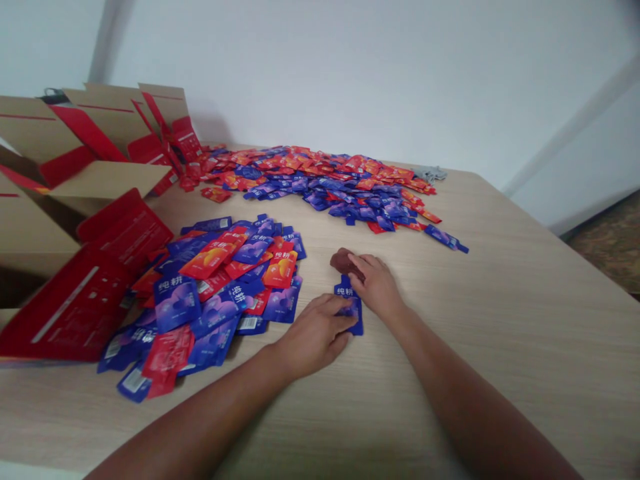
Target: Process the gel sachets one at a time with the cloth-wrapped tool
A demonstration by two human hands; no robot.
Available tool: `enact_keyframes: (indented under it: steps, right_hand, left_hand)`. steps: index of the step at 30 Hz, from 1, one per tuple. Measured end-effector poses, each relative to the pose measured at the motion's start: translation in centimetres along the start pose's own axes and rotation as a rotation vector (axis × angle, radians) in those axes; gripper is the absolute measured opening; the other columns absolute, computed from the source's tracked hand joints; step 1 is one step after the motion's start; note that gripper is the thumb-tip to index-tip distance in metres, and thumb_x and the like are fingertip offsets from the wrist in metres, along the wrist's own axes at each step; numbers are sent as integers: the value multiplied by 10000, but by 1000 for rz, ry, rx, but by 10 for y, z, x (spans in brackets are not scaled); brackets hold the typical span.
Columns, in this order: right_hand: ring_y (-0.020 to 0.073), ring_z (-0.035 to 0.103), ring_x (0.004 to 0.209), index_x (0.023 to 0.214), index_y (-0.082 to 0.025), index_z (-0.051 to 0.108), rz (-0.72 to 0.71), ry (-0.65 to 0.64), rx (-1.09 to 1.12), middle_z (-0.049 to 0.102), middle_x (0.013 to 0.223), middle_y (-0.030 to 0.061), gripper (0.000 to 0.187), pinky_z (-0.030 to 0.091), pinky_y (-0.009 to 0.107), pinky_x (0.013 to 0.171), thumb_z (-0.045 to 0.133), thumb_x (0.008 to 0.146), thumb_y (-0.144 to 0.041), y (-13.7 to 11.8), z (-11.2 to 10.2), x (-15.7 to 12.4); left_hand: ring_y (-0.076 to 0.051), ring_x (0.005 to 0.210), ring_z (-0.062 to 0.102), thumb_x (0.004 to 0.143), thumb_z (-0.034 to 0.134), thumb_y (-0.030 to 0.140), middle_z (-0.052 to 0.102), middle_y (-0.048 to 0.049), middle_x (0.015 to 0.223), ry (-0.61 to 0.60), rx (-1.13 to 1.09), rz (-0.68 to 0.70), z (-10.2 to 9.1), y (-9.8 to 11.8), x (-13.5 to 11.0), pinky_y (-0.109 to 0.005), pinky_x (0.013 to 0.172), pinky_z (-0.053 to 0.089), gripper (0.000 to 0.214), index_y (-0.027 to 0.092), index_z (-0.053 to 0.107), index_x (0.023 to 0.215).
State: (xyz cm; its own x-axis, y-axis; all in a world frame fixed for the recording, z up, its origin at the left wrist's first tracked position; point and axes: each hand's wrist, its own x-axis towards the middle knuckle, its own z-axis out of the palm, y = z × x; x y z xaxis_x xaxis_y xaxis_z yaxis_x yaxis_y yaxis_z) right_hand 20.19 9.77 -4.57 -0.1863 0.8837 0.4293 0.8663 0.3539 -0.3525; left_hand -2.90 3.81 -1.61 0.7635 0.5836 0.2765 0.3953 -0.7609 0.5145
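Observation:
A small blue-and-purple spouted pouch point(357, 325) lies on the table in front of me, its narrow neck pointing away. My left hand point(314, 335) rests over its middle, fingers extended and lying flat on it. At the neck end, my right hand point(376, 283) grips a crumpled brown cloth point(341, 259), its fingertips close to the pouch's top. Part of the cloth is covered by the fingers. To the left, near my left hand, is a loose pile of blue and red-orange pouches point(220, 297).
A long heap of similar pouches point(320, 177) stretches along the table's far side. One blue pouch point(445, 237) lies apart at its right end. Open red-and-brown cartons point(95, 287) stand at the left. Grey crumpled material point(431, 174) sits by the back edge of the wooden table point(500, 320).

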Motion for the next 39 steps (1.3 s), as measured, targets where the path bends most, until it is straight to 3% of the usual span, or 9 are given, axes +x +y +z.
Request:
enact_keyframes:
  steps: [4, 9, 14, 17, 23, 33, 39]
  right_hand:
    - [318, 658, 1185, 1488, -224, 650, 9, 41, 108, 702, 1320, 135, 506, 549, 511, 1072, 625, 982, -223, -3, -8, -5]
    - [286, 692, 1166, 1433, -243, 681, 53, 92, 249, 719, 1277, 105, 477, 568, 458, 1052, 643, 957, -230, -22, -35, -11]
    - [251, 709, 1029, 1328, -232, 728, 22, -158, 241, 756, 1152, 80, 439, 565, 403, 963, 672, 896, -177, -43, -51, -14]
    - [240, 702, 1009, 1269, -226, 742, 46, -240, 245, 762, 1130, 75, 415, 551, 384, 945, 658, 874, -130, -46, -48, -15]
    - [239, 695, 1010, 1302, -227, 733, 89, -228, 219, 755, 1130, 77, 453, 541, 374, 940, 664, 865, -129, -40, -37, -16]
    - [315, 671, 1126, 1454, -198, 674, 80, -16, 37, 715, 1232, 141, 488, 562, 483, 1027, 621, 969, -225, -9, -8, -7]
    - [314, 665, 1128, 1481, -225, 660, 52, 24, 35, 708, 1251, 133, 511, 570, 493, 1031, 625, 971, -234, 0, -3, -3]
  left_hand:
    - [-313, 1338, 586, 993, 680, 264, 653, -111, 1467, 16, -8, 12, 1, -3, 0, -497, 1178, 488, 315, 236, 782, 1289]
    - [-315, 1330, 584, 999, 673, 260, 648, -112, 1457, 9, -3, 19, 3, -4, 0, -501, 1171, 488, 305, 245, 777, 1285]
    - [-309, 1256, 594, 983, 688, 242, 691, -96, 1296, -28, -3, 13, -2, -1, 2, -483, 1115, 507, 266, 264, 781, 1232]
    - [-310, 1257, 586, 991, 682, 249, 691, -89, 1256, -37, -6, 6, -5, 1, 3, -480, 1111, 501, 246, 277, 785, 1212]
    - [-299, 1248, 591, 987, 688, 240, 693, -87, 1277, -29, -9, 5, -5, 2, 3, -463, 1098, 503, 243, 263, 779, 1211]
    - [-311, 1298, 592, 996, 682, 260, 664, -95, 1441, 14, -14, -3, 2, -2, 0, -497, 1143, 497, 274, 252, 790, 1247]
    - [-313, 1292, 602, 974, 709, 253, 673, -93, 1452, 29, -24, -6, 2, -3, 0, -514, 1141, 510, 285, 261, 799, 1245]
